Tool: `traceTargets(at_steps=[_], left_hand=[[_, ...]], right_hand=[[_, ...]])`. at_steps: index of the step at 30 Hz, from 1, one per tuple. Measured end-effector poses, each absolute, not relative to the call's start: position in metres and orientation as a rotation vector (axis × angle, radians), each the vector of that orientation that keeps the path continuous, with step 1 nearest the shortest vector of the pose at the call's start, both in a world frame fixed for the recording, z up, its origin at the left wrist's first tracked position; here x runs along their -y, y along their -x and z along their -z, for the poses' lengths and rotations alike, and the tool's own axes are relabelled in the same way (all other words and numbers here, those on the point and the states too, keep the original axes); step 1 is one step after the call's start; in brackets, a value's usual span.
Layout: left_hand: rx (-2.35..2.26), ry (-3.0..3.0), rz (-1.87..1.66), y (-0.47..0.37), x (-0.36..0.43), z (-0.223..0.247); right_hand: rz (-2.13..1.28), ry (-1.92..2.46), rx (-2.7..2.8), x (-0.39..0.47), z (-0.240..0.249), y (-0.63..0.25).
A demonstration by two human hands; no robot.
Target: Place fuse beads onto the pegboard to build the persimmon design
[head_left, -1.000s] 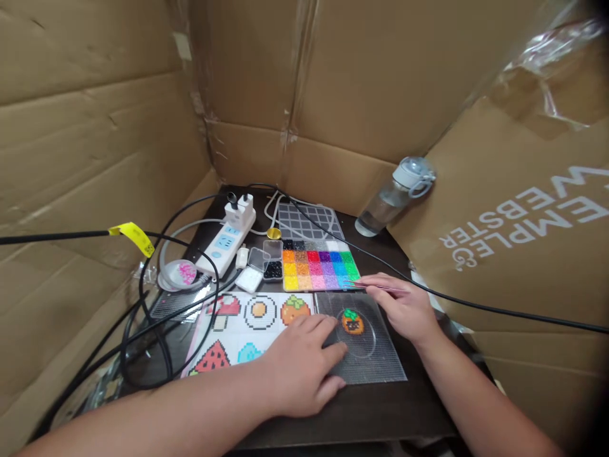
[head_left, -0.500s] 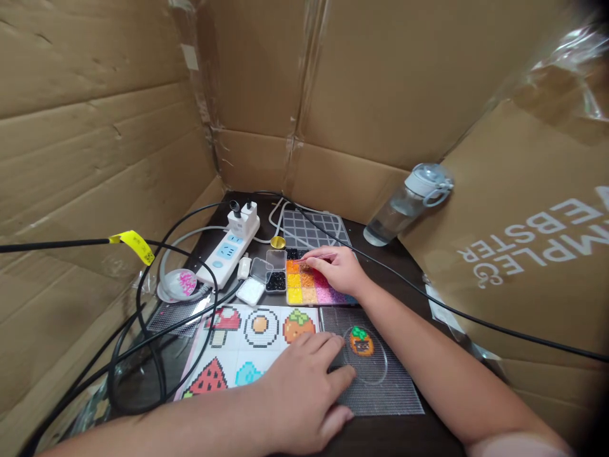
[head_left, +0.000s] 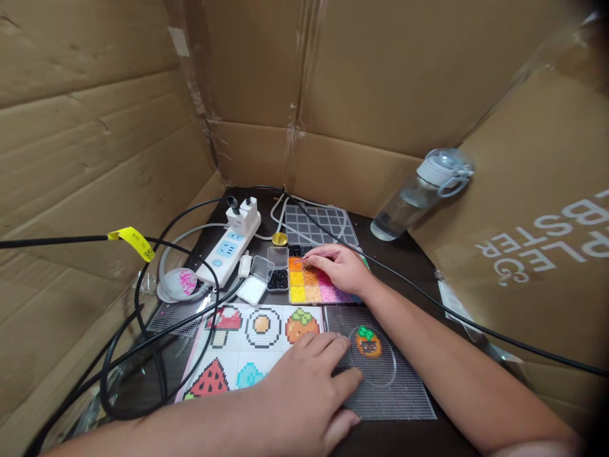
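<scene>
Orange beads fill the compartment at the tips of the pink tweezers [head_left: 321,256], which the right hand [head_left: 346,271] pinches between thumb and fingers over the left part of the multicoloured bead box [head_left: 323,302]; whether the tips grip a bead is too small to tell. Nearer the person, the left hand [head_left: 316,384] lies palm down with fingers slightly spread, across the border of the printed pattern sheet [head_left: 257,355] and the clear pegboard [head_left: 409,393] to its right. On the upper part of that board sits a bead figure [head_left: 370,346], orange with a green top and a gap in the middle, just beyond the left fingertips. The two hands are apart. Left of the bead box stand a small box of black beads [head_left: 278,290] and a white box [head_left: 252,291], all on the dark table [head_left: 380,439]; a water bottle [head_left: 413,200] leans at the far right.
</scene>
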State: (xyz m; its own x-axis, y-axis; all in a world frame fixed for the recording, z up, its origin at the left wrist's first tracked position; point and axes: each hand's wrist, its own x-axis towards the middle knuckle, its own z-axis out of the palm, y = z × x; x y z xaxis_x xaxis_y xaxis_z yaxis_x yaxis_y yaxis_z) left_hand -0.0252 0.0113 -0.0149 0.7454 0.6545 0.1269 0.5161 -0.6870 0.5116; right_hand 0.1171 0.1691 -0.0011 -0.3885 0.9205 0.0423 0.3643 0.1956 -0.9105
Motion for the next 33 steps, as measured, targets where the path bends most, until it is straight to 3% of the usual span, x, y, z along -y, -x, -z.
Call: traceTargets(at_steps=[20, 27, 33], left_hand=[[-0.886, -2.51, -0.447, 0.025, -0.011, 0.018], [-0.886, -2.507, -0.442, 0.026, -0.01, 0.015], [-0.884, -2.514, -0.474, 0.026, -0.01, 0.017]], right_hand=[[-1.0, 1.213, 1.873, -0.173, 0.006, -0.124], [-1.262, 1.197, 1.572, -0.164, -0.009, -0.143], [-1.238, 1.242, 1.334, -0.147, -0.022, -0.18]])
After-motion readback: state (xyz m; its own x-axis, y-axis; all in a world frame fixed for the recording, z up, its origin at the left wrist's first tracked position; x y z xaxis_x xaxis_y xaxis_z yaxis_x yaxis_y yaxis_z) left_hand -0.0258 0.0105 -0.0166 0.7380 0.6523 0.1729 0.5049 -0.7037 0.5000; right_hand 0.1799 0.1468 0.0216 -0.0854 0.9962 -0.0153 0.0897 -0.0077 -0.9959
